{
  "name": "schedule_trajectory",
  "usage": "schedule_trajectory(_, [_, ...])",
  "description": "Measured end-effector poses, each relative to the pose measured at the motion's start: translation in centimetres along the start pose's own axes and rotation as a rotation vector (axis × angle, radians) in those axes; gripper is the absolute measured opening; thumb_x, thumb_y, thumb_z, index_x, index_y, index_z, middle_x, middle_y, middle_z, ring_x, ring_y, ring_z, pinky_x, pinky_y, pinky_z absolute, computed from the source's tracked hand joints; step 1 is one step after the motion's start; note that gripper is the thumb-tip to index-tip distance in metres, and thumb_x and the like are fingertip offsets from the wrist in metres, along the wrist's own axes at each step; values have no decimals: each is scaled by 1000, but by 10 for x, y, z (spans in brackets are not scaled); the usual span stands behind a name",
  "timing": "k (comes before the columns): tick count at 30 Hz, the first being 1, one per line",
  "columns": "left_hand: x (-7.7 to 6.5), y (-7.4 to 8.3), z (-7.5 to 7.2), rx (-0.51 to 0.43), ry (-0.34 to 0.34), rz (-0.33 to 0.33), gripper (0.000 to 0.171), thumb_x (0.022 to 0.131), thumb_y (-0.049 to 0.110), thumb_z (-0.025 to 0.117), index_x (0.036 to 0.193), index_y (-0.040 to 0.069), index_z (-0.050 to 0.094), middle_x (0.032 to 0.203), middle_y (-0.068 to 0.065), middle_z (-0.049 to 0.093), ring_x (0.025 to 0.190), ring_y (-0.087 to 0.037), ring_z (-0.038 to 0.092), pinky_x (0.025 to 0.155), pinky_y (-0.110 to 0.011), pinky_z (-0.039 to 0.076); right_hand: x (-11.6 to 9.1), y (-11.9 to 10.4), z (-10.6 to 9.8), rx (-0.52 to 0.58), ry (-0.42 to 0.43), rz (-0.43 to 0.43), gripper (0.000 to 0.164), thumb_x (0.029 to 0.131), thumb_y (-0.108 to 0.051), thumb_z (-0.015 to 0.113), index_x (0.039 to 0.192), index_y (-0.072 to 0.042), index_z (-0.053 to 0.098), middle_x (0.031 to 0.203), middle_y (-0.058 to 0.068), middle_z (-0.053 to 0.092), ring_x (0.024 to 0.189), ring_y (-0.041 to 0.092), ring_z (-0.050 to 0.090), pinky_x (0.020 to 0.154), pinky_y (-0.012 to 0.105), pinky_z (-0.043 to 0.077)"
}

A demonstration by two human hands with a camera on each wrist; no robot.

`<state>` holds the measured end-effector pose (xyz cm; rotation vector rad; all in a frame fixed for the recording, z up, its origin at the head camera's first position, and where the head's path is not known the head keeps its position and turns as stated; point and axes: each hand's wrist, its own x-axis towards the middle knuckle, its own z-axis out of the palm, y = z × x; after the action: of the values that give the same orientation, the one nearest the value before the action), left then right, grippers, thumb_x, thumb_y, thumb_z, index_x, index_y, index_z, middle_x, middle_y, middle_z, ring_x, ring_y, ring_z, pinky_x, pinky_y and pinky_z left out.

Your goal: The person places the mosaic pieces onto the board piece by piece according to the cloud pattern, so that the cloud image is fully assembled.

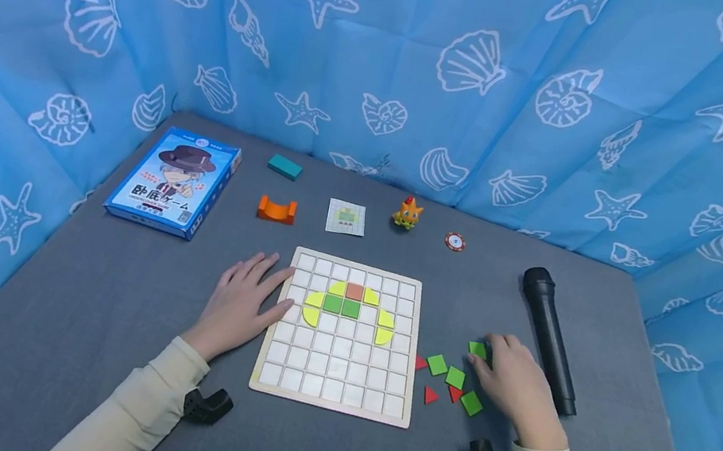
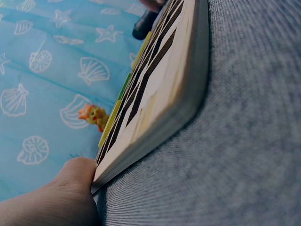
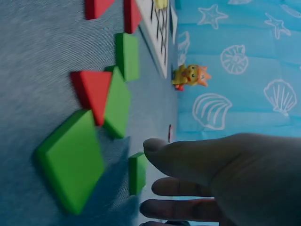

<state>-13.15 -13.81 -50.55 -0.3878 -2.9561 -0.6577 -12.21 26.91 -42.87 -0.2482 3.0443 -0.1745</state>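
A wooden grid board with white cells lies in the middle of the table. Yellow rounded tiles, two green square tiles and one orange-brown square tile sit on its upper cells. My left hand lies spread at the board's left side, thumb and fingertips at the rim. To the right of the board, my right hand hovers low, thumb and fingers parted beside a loose green square tile. Nearer the board lie several other green squares and red triangles.
A black microphone lies right of my right hand. Along the back are a blue game box, a teal block, an orange curved block, a pattern card, a small orange figurine and a poker chip.
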Motion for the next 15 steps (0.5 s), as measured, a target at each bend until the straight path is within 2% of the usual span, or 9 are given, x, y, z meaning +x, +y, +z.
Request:
schedule_trajectory(3, [0, -1, 0, 2, 10, 4, 60, 95, 54, 48, 146, 26, 41, 155, -9, 31, 143, -31, 23, 113, -56, 18, -1, 4, 2, -4, -10, 12, 46, 88, -24, 68, 115, 11, 58, 104, 27, 60, 89, 38, 60, 75, 54, 50])
schedule_trajectory(7, [0, 0, -1, 1, 10, 2, 59, 95, 54, 49, 146, 25, 42, 155, -9, 32, 143, -32, 23, 113, -56, 19, 0, 7, 5, 13, 18, -14, 40, 89, -20, 68, 115, 8, 60, 106, 26, 60, 93, 39, 61, 75, 54, 50])
schedule_trajectory(12, [0, 1, -3, -4, -4, -1, 59, 95, 53, 49, 146, 25, 42, 155, -10, 31, 144, -32, 23, 113, -57, 19, 3, 8, 9, 54, 76, -111, 28, 88, -8, 66, 112, 6, 62, 102, 22, 60, 91, 36, 61, 74, 52, 50])
schedule_trajectory(15, [0, 2, -3, -2, -8, -4, 59, 95, 53, 48, 146, 25, 42, 155, -10, 31, 144, -32, 22, 113, -57, 19, 4, 6, 9, 76, 82, -169, 28, 87, -3, 64, 114, 5, 61, 102, 20, 59, 92, 36, 60, 75, 51, 50])
